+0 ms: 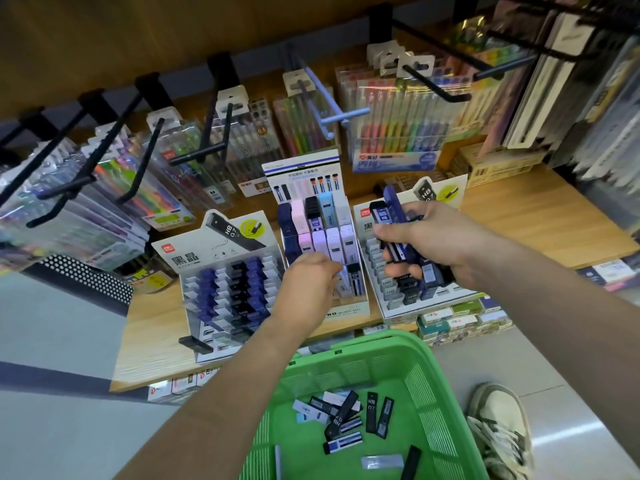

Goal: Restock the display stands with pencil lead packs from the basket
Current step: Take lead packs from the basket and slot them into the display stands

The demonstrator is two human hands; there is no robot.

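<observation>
Fingers [398, 270] of right hand [433, 244] curl round a bundle of lead packs [391, 211], thumb clamped across it. Bundle is held above right stand [398, 306], centre right of frame. It reads as a ready supply, kept close so the other hand can draw from it. Count in bundle: at least four, dark blue and black; overlap prevents an exact figure.

Left hand [308, 282] reaches down into front row of middle stand [346, 306], centre of frame. Its fingertips are hidden behind the knuckles, so I cannot tell whether they pinch a pack or only press one in. One black-and-blue pack [354, 278] stands upright just beside them.

Stands: three, side by side on wooden shelf [156, 327]. Left stand [194, 251] holds dark blue and black columns. One black pack [195, 342] lies loose at its front corner, probably not seated.

Basket [363, 341]: one, green, bottom centre, below the shelf edge and within easy reach. Roughly a dozen loose packs [346, 417] on its floor, some overlapping. Judged: restocking partway done.

Hanging pen sets [398, 126] fill the upper frame. One shoe [498, 427], lower right.
</observation>
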